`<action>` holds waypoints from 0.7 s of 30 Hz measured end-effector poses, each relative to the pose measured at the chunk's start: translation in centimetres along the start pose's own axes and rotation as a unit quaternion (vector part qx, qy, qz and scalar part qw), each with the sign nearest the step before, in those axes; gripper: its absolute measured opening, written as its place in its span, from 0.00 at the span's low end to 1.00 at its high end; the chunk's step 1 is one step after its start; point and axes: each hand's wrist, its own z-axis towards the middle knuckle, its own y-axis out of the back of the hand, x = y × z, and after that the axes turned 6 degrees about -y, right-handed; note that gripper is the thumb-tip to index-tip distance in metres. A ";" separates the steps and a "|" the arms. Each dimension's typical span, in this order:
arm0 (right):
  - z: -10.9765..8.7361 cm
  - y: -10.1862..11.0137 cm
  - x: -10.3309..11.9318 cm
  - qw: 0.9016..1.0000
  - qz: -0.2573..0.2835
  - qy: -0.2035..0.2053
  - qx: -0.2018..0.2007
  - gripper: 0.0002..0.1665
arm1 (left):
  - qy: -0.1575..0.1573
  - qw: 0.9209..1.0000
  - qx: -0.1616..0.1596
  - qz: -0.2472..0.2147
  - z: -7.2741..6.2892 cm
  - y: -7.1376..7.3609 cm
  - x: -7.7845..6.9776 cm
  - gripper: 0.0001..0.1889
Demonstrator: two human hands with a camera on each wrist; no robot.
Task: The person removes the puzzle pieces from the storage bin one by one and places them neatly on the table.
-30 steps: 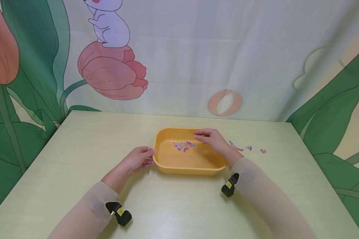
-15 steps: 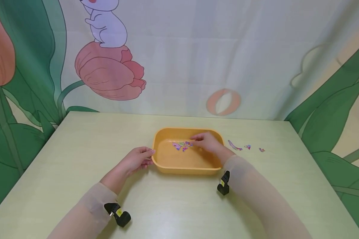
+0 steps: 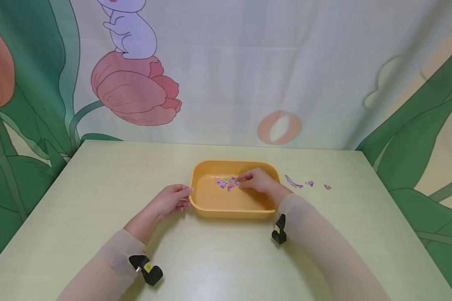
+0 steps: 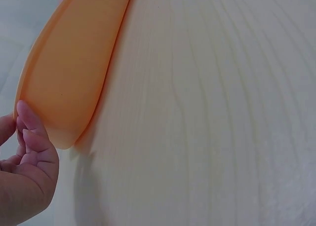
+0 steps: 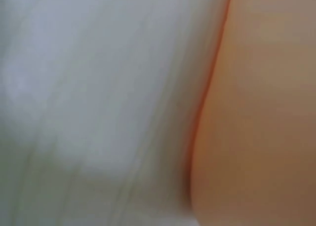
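A yellow-orange plastic tray (image 3: 226,214) stands on the table. My left hand (image 3: 170,200) pinches its left rim; in the left wrist view, thumb and fingers lie on either side of the tray's wall (image 4: 74,63). Several small, flat, colourful cut-outs (image 3: 221,183) lie clustered on the tray floor. Inside the tray, my right hand (image 3: 258,180) has its fingertips at the right end of that cluster, by a piece with some blue on it. Whether it grips that piece is hidden. The right wrist view is blurred and shows only the tray's outer side (image 5: 261,112), no hand.
Right of the tray, three more cut-outs lie in a row on the table: a long curved one (image 3: 294,182), a small triangular one (image 3: 310,183) and a tiny one (image 3: 327,187). A printed curtain (image 3: 218,75) hangs behind the pale wooden table (image 3: 211,259).
My right hand has moved from above the tray's back rim down and left to the cut-outs on its floor. The left hand keeps its hold on the rim. The head view has shifted slightly.
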 end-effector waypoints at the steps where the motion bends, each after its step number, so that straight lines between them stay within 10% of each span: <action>1: 0.0 0.0 0.0 1.000 -0.005 0.002 0.001 0.16 | 0.000 1.000 0.001 0.000 0.0 0.0 0.0 0.18; 21: 0.2 -0.5 0.1 0.998 -0.050 0.036 -0.005 0.12 | -0.006 1.000 0.007 -0.014 0.0 0.1 0.2 0.18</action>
